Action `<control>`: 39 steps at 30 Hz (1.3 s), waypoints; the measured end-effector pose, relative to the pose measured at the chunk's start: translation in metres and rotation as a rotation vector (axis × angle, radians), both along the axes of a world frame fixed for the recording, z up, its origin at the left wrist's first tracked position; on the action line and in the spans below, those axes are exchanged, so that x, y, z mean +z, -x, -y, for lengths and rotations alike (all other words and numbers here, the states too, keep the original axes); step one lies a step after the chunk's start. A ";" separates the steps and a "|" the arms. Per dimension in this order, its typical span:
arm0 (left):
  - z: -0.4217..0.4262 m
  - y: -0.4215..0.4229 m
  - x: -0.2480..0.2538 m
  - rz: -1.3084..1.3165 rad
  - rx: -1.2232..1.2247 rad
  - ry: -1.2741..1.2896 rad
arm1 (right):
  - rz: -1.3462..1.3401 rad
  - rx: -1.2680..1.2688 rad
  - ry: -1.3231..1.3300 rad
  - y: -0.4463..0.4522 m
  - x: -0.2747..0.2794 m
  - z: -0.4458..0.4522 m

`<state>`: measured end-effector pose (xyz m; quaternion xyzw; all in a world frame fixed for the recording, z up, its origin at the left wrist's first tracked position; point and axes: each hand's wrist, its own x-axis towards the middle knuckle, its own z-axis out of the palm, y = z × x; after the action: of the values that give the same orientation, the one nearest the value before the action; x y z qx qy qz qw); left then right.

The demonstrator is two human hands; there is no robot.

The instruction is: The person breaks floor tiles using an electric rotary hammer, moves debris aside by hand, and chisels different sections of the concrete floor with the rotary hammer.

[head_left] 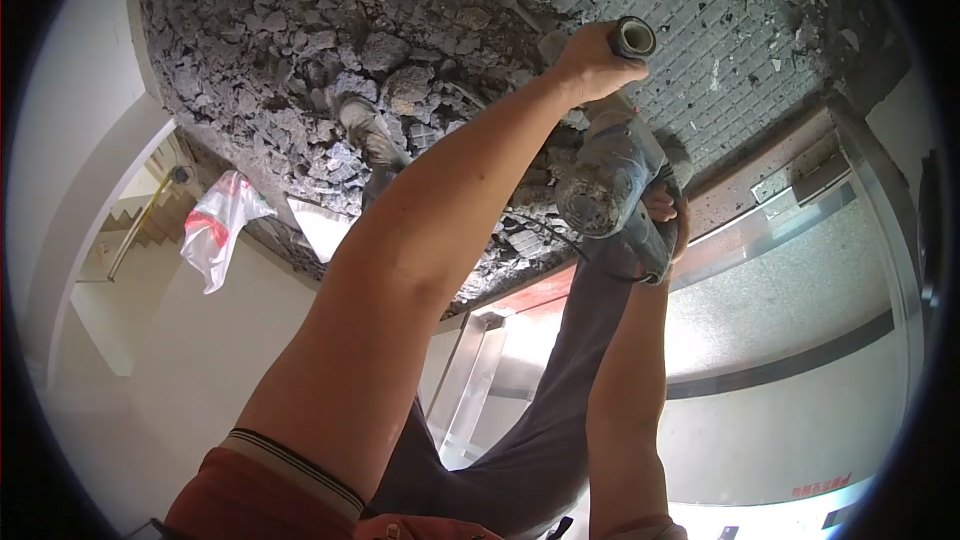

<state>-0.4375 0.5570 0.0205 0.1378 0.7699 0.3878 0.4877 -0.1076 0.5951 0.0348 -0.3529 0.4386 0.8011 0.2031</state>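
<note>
A dusty blue-grey demolition hammer (pixel 610 175) is held in both hands, angled over the broken floor. My left hand (pixel 592 65) wraps round its side handle (pixel 634 38), whose hollow black end points up at the camera. Round the rear handle (pixel 655 255) is my right hand (pixel 668 215), partly hidden by the tool. A thin bar (pixel 520 12) lies beyond the left hand; whether it belongs to the tool I cannot tell. Grey rubble (pixel 300 60) covers the floor beside the hammer.
Ridged grey floor (pixel 720 30) spreads at the upper right. My dusty shoe (pixel 365 130) stands among the chunks. A white and red plastic bag (pixel 215 230) lies at the left, near stairs (pixel 150 205). A metal-framed threshold (pixel 790 180) borders the right.
</note>
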 end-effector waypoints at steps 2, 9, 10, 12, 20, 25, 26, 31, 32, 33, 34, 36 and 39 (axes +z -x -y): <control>0.000 0.008 0.020 0.027 -0.037 0.023 | 0.036 0.015 0.032 0.003 0.009 0.007; 0.059 -0.008 0.043 0.140 0.390 -0.131 | 0.305 0.391 -0.309 0.029 0.080 0.034; 0.062 -0.005 0.046 0.135 0.384 -0.147 | 0.352 0.455 -0.350 0.038 0.083 0.035; 0.078 -0.007 0.059 0.157 0.566 -0.334 | 0.337 0.506 -0.325 0.052 0.112 0.045; 0.159 0.041 0.186 -0.087 0.341 -0.332 | 0.343 0.752 -0.267 0.104 0.192 0.084; 0.169 0.047 0.204 0.089 0.403 -0.291 | 0.411 0.619 -0.152 0.101 0.235 0.139; 0.163 0.040 0.200 0.212 0.442 -0.347 | 0.402 0.548 -0.188 0.094 0.241 0.149; 0.121 0.027 0.174 0.140 0.251 -0.478 | 0.456 0.400 -0.288 0.065 0.217 0.157; 0.114 0.031 0.165 0.127 0.257 -0.479 | 0.486 0.403 -0.295 0.068 0.209 0.151; 0.110 0.033 0.153 0.187 0.332 -0.397 | 0.481 0.408 -0.295 0.074 0.201 0.144; 0.111 0.035 0.139 0.250 0.405 -0.311 | 0.469 0.432 -0.329 0.082 0.190 0.138; 0.137 0.042 0.107 0.220 0.502 -0.196 | 0.462 0.465 -0.338 0.095 0.172 0.129; 0.207 0.043 0.106 0.046 0.606 -0.062 | 0.435 0.645 -0.186 0.110 0.149 0.127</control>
<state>-0.4807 0.3497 0.1262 -0.0921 0.7525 0.5420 0.3625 -0.2171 0.4679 0.1842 -0.6141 0.1774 0.7667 0.0604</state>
